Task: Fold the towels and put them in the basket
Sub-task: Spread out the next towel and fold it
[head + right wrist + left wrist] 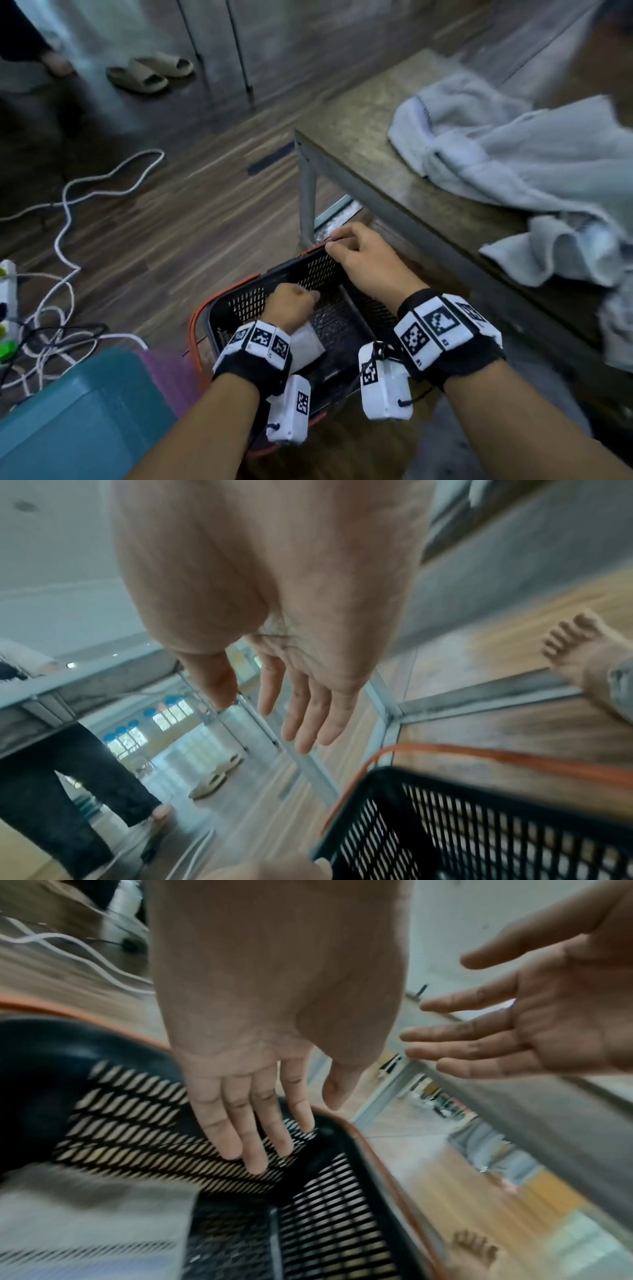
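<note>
Both my hands are over the black mesh basket [322,270] with the orange rim, which sits on the wooden floor [164,219] beside the leg of the metal table [370,161]. My left hand [291,305] hangs inside the basket; from the head view it looks like a loose fist, but the left wrist view shows its fingers [240,1123] stretched out nearly straight, close against the far mesh wall, gripping nothing. Whether the fingertips actually touch the mesh I cannot tell through the blur. My right hand [363,260] is above the far right corner of the basket, near the rim; in the right wrist view its fingers [308,718] are spread and relaxed, and the left wrist view shows the palm open with nothing in it. A folded white towel [305,342] lies on the basket's bottom, just under my left wrist, and it shows as a pale blurred patch low in the left wrist view. On the table to my right a heap of crumpled pale grey towels [513,154] lies unfolded, one edge hanging over the table's near side. White cables [68,205] loop over the floor at left, and a pair of beige slippers [147,73] sits further back.
</note>
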